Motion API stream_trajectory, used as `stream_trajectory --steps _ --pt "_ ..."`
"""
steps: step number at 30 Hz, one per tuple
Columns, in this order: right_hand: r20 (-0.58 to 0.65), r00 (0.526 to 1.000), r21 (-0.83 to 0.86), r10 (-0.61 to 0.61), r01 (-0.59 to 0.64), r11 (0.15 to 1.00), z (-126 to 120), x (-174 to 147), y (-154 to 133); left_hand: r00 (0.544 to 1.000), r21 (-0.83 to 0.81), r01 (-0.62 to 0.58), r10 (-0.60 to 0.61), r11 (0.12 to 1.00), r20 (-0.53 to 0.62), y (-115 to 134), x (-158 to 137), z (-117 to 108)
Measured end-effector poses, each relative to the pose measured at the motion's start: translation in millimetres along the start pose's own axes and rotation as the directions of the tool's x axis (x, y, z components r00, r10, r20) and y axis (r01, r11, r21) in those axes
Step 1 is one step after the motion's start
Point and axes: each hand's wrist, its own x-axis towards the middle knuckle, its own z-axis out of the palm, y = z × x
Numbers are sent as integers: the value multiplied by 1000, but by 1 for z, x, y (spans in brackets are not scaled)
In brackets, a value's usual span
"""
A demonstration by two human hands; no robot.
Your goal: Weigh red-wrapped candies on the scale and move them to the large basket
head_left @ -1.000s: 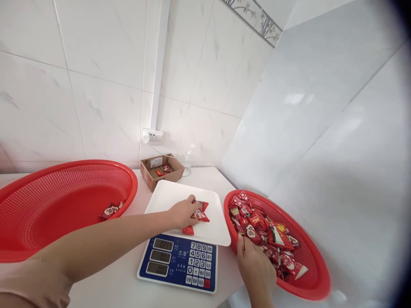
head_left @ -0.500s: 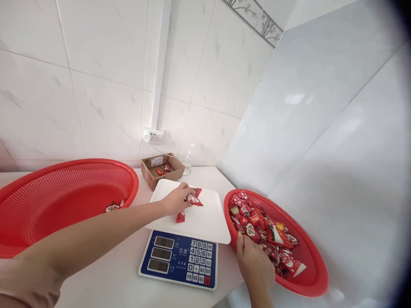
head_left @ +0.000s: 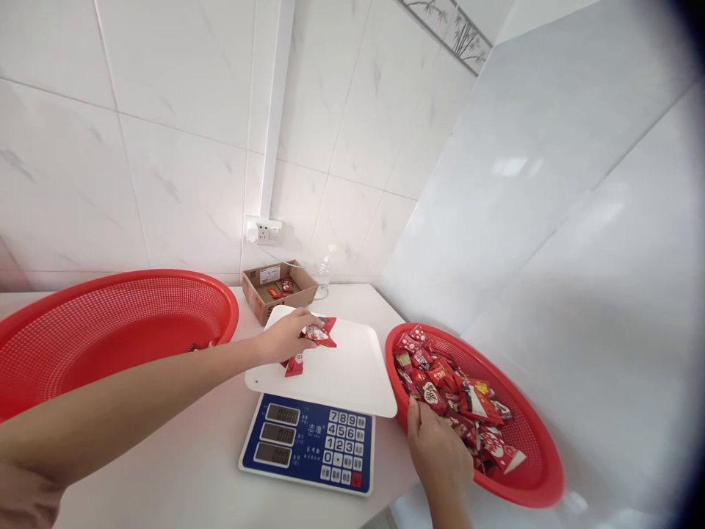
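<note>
- Red packets [head_left: 324, 336] are held in the left hand [head_left: 286, 338], over the white scale tray [head_left: 349, 375]; its fingers are closed around them.
- A lower packet [head_left: 294, 365] is seen beneath the hand; whether it is gripped cannot be told, so it could be dropped.
- The rim of the right basket [head_left: 543, 463] is gripped by the right hand [head_left: 440, 444].
- This basket seems to be placed past the edge of the counter [head_left: 181, 455]; if the grip were loosened, it might be tipped.

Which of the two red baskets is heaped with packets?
The right basket, held by the right hand; in the left basket, few packets show.
</note>
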Motion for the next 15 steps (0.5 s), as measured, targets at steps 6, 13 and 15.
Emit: stream_trajectory --steps 6,13,15 --pt "-10 1000 6 -3 4 1000 -1 0 0 988 37 102 -97 994 -124 -18 -20 -46" --pt "81 996 -6 37 -36 999 -8 2 -3 915 186 350 -291 918 -281 -52 -72 -108" --pt "116 992 -14 52 -50 999 -12 3 -4 892 234 406 -327 883 -313 -65 -87 -118"
